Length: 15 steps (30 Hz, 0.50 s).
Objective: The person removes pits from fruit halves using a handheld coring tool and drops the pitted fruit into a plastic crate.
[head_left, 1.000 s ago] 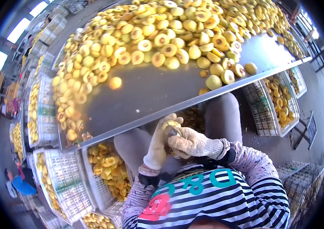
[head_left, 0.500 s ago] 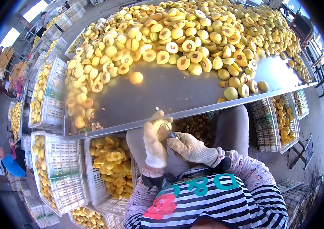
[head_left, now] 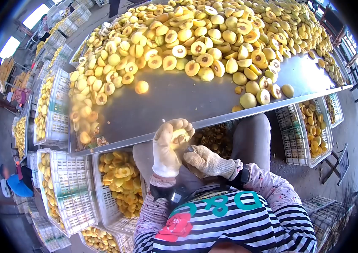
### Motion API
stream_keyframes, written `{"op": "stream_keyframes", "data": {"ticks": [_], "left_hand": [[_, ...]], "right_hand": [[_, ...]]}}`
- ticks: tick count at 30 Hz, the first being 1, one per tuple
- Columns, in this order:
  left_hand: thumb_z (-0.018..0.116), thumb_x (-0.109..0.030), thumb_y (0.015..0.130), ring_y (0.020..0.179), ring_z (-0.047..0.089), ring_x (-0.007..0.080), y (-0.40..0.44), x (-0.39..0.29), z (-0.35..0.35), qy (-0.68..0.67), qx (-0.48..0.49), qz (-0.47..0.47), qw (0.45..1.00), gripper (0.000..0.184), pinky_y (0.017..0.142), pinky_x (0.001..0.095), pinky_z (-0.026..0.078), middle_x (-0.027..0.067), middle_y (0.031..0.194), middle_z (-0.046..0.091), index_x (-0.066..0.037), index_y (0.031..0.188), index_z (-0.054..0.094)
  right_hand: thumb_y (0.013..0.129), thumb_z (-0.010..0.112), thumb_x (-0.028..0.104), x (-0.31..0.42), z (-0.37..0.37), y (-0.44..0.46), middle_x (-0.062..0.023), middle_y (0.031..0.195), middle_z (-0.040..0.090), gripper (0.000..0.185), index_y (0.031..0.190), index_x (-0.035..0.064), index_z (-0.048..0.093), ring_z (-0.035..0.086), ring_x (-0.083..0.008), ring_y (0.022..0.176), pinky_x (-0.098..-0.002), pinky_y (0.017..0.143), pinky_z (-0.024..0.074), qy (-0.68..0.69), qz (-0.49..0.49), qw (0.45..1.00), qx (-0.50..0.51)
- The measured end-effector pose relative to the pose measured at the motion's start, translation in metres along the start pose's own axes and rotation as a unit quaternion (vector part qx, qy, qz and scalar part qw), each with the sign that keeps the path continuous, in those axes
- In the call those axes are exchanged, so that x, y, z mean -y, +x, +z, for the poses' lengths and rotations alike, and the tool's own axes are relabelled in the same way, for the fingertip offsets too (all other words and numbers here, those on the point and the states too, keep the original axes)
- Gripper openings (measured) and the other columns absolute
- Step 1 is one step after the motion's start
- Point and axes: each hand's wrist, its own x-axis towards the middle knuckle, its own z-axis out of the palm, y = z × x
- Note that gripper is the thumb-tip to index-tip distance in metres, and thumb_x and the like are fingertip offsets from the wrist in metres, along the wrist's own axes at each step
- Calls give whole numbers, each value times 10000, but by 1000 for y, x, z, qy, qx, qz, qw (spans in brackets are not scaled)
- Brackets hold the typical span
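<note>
Two gloved hands are close together over the lap, just below the metal table's front edge. My left hand (head_left: pixel 168 145), palm up, has its fingers curled around a yellow halved fruit (head_left: pixel 180 137). To its right, my right hand (head_left: pixel 208 161) is closed on a small tool with a dark tip (head_left: pixel 190 148); most of the tool is hidden in the glove. The tip points at the fruit; whether they touch is unclear. Many halved fruits (head_left: pixel 204 60), some with brown centres, are heaped on the metal table (head_left: pixel 166 101).
White crates of yellow fruit stand at the lower left (head_left: pixel 76 189), beside my left leg (head_left: pixel 120 181) and right of the table (head_left: pixel 292 135). A folding stool (head_left: pixel 337 164) is at the right. Another person in blue (head_left: pixel 19 183) is far left.
The left hand has turned its palm more upward and moved slightly left, keeping the fruit. The right hand and tool have drawn a little apart from it. The camera view has shifted.
</note>
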Motion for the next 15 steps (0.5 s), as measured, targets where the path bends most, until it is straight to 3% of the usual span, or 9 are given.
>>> {"op": "stream_keyframes", "data": {"ticks": [2,5,8,10,11,12,15], "left_hand": [[604,-199,1003,950,692,278,1,3,8,-2,13,7,1000,223,869,413,581,130,1032,719,-5,1003,712],[611,-280,1004,916,691,293,3,14,5,67,20,48,996,291,838,429,584,140,1011,709,-4,990,703],[619,-328,1000,870,691,299,6,25,0,100,26,96,990,339,818,439,586,149,986,707,-1,969,703],[621,-336,997,853,692,299,9,27,-5,118,40,123,985,349,810,436,586,150,976,708,0,965,707],[620,-340,997,852,692,298,9,26,-8,138,52,132,980,352,808,434,586,149,974,708,-1,969,708],[619,-345,997,851,692,297,9,25,-10,157,65,140,975,355,806,433,586,148,972,709,-2,973,709],[603,-362,1003,856,693,294,7,18,-11,121,68,103,985,370,807,424,584,144,962,709,-9,966,709]], "right_hand": [[1038,516,447,2,-5,-5,-3,602,487,424,813,88,526,463,-111,475,-251,432,363,83,49,995,35],[1035,498,482,1,-11,-10,10,645,485,417,846,111,522,441,-101,513,-268,464,380,81,57,993,68],[1052,446,489,-4,7,-8,21,600,424,419,854,122,490,401,-99,484,-263,437,353,-80,-109,987,-86],[1057,414,508,15,-4,-15,22,586,405,431,860,130,477,378,-100,468,-267,419,334,115,46,991,60],[1059,398,518,21,-8,-19,22,580,396,437,863,134,471,366,-100,459,-269,411,325,211,123,961,131],[1061,380,527,13,-8,-18,24,582,381,443,868,137,464,337,-98,448,-270,402,312,321,133,921,175],[1055,392,543,7,-6,-13,33,587,368,454,863,138,461,329,-89,453,-262,404,304,189,84,967,151]]}}
